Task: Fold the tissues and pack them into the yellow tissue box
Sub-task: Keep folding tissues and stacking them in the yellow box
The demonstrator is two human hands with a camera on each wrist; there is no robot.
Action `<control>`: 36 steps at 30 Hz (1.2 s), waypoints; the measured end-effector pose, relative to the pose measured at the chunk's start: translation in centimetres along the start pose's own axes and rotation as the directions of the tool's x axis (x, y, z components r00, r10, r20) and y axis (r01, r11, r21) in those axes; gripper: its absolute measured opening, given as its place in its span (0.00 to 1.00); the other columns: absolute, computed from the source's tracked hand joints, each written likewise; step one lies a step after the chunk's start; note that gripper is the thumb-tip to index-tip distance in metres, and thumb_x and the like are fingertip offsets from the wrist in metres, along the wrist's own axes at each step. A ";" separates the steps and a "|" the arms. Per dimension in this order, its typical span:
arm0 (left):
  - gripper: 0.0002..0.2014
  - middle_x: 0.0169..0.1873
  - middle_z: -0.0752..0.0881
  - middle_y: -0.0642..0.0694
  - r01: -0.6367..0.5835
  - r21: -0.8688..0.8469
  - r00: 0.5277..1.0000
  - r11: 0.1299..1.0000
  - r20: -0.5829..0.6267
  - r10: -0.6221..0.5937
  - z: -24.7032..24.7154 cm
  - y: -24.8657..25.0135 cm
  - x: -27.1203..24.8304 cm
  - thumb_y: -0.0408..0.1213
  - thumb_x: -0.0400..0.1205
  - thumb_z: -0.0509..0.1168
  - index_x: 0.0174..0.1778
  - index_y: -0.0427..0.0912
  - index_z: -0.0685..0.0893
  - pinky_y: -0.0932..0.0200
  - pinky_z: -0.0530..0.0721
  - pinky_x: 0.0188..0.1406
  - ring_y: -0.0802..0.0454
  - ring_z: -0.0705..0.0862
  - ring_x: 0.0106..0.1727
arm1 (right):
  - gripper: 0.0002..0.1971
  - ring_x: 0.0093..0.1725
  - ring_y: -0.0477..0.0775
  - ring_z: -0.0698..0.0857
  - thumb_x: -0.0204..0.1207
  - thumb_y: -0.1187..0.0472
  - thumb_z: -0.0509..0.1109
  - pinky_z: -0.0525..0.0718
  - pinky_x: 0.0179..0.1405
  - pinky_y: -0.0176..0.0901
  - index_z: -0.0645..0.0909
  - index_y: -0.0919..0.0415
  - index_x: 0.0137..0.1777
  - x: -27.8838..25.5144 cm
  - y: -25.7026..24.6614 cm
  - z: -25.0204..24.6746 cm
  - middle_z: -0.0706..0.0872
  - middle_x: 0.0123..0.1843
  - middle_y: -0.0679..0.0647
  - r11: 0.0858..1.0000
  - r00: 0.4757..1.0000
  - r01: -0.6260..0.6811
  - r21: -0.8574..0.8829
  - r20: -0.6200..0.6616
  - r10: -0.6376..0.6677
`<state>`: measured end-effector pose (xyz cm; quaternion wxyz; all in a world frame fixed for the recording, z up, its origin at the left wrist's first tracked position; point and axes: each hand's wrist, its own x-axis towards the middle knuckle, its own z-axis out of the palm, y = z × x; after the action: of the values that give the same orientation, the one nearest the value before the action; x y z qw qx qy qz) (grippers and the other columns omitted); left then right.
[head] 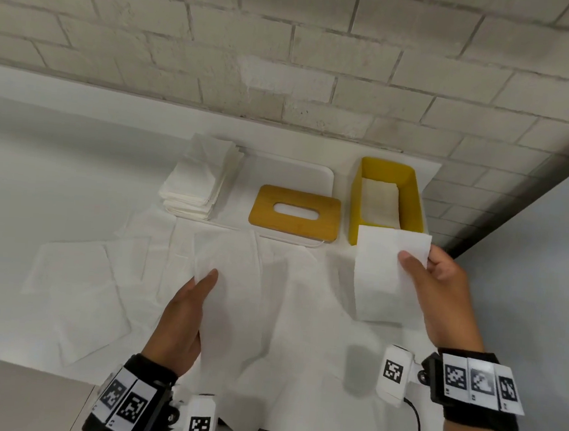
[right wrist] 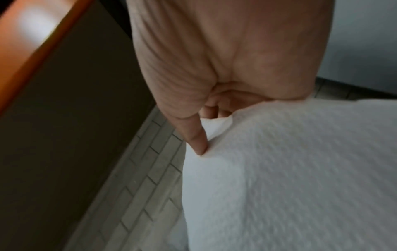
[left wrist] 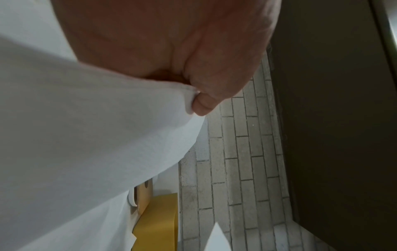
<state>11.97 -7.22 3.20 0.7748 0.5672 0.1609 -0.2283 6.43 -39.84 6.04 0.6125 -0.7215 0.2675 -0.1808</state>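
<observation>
The yellow tissue box (head: 412, 188) stands open at the back right, with white folded tissues (head: 379, 199) lying inside. My right hand (head: 438, 287) holds a folded white tissue (head: 379, 275) just in front of the box, thumb on top; the right wrist view shows the folded tissue (right wrist: 290, 169) pinched at its edge. My left hand (head: 188, 313) pinches the edge of an unfolded tissue (head: 231, 300) and lifts it off the table. In the left wrist view the unfolded tissue (left wrist: 86, 135) fills the left side, with the yellow box (left wrist: 159, 219) beyond.
A wooden lid (head: 295, 213) with an oval slot lies on a white tray (head: 314, 176) left of the box. A stack of folded tissues (head: 200, 177) sits at the back left. Several flat tissues (head: 81, 276) cover the white table. A brick wall (head: 291, 44) stands behind.
</observation>
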 end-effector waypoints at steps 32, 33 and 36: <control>0.17 0.64 0.91 0.43 -0.038 0.074 0.967 0.997 0.256 0.018 7.1 0.3 1.5 0.46 0.91 0.62 0.73 0.47 0.85 0.35 0.80 0.76 0.42 0.89 0.67 | 0.15 0.51 0.38 0.89 0.83 0.58 0.72 0.86 0.49 0.34 0.80 0.40 0.65 -3.6 -2.6 11.7 0.90 0.50 0.32 0.960 0.953 0.272 -0.065 0.159 -0.259; 0.17 0.64 0.91 0.44 -0.030 0.072 0.969 0.997 0.246 0.012 7.1 0.3 1.5 0.46 0.91 0.60 0.73 0.47 0.85 0.36 0.81 0.75 0.42 0.89 0.67 | 0.16 0.51 0.40 0.90 0.82 0.57 0.73 0.87 0.51 0.39 0.79 0.38 0.65 -3.7 -2.5 11.7 0.90 0.51 0.33 0.960 0.952 0.274 -0.063 0.156 -0.261; 0.17 0.64 0.91 0.44 -0.033 0.041 0.972 0.999 0.233 0.023 7.1 0.4 1.3 0.45 0.91 0.59 0.73 0.47 0.84 0.38 0.81 0.75 0.43 0.89 0.67 | 0.21 0.46 0.42 0.87 0.80 0.54 0.75 0.84 0.45 0.38 0.74 0.28 0.64 -3.7 -1.9 11.3 0.86 0.53 0.30 0.952 0.956 0.276 -0.136 0.141 -0.257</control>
<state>13.23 -14.13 5.01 0.7785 0.5561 0.0561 -0.2856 10.50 -28.48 6.06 0.5401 -0.8059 0.1429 -0.1962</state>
